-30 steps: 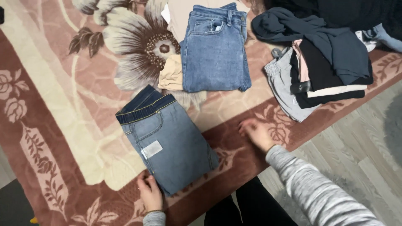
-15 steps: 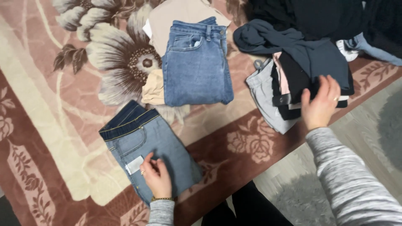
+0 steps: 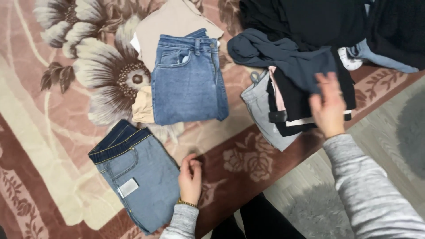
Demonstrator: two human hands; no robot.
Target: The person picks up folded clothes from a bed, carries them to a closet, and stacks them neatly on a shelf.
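Observation:
A folded pair of light blue jeans (image 3: 137, 177) with a dark waistband and a white label lies on the rug near me. My left hand (image 3: 190, 179) rests at its right edge, fingers loosely curled, holding nothing. My right hand (image 3: 328, 106) hovers open and blurred over a pile of clothes (image 3: 296, 88) at the right: grey, black, pink and dark blue pieces. A second folded pair of blue jeans (image 3: 188, 82) lies further off on beige garments (image 3: 172, 24).
All of this sits on a pink and maroon floral rug (image 3: 66, 110). Grey wood floor (image 3: 380, 132) and a grey fluffy mat (image 3: 318, 212) lie to the right. More dark clothes (image 3: 336, 17) are heaped at the back right. My dark trouser legs (image 3: 256, 221) show at the bottom.
My left hand slid off the near jeans to their right edge. My right hand rose from the rug to the clothes pile. The view shifted right.

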